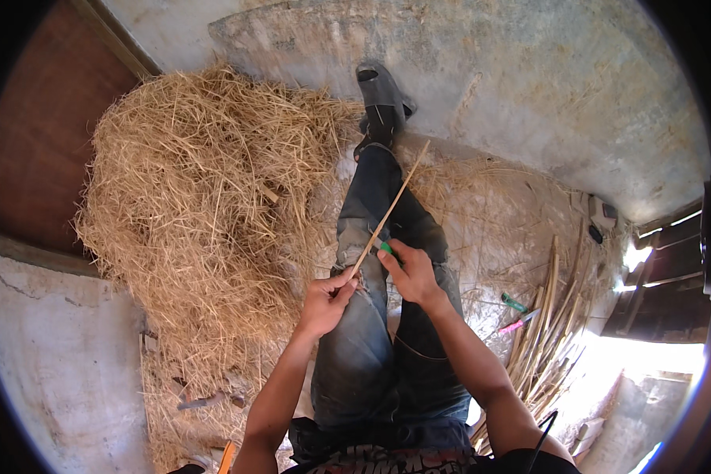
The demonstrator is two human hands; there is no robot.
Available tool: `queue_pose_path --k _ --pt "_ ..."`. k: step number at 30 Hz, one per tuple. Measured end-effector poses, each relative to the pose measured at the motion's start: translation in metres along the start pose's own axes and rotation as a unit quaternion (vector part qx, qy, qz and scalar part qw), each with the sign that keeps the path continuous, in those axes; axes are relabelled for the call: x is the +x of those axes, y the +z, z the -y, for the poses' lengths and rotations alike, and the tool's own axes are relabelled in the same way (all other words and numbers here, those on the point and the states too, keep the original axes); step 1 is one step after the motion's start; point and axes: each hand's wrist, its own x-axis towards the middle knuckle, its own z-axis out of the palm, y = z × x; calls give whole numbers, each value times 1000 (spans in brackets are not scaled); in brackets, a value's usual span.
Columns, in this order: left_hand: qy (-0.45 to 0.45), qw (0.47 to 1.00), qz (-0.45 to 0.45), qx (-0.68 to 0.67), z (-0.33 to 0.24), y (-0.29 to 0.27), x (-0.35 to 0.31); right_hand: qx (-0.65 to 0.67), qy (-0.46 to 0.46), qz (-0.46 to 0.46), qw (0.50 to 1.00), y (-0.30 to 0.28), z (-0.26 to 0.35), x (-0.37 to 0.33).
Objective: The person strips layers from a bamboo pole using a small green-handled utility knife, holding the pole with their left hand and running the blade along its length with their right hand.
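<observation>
Over my outstretched legs, my left hand (328, 304) pinches the lower end of a long thin strip of wood or bamboo (403, 189). The strip slants up and to the right, away from me. Closed around the green handle of a small knife (385, 248) is my right hand (413, 274), just right of the strip. The short blade shows at the strip's edge, partly hidden by the fingers; I cannot tell how deep it bites. My jeans (351, 340) lie beneath both hands.
A big heap of straw (197, 174) fills the left side. Several long sticks (541, 336) lie at the right, beside a pink-handled tool (519, 322) and a green-handled one (513, 302). My sandalled foot (381, 91) is near the concrete wall (529, 87).
</observation>
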Motion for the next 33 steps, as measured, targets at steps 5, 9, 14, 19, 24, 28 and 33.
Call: queue_pose_path --k 5,9,14,19,24,28,33 --pt "45 999 1 25 7 6 1 -127 -51 27 990 5 5 -5" --pt "95 995 -19 6 13 10 -4 -183 -74 16 980 -15 -4 16" --pt "-5 1000 7 22 -3 7 -1 -125 -60 -42 989 7 -17 14" --pt "-20 1000 10 -2 8 5 -3 416 234 108 872 19 -32 8" --pt "-10 1000 17 13 6 3 0 557 265 146 773 14 -39 6" --pt "-31 999 21 40 -2 -5 -12 279 118 57 951 19 -36 4" --pt "25 990 -52 127 12 -35 -73 37 15 29 999 -7 -11 10"
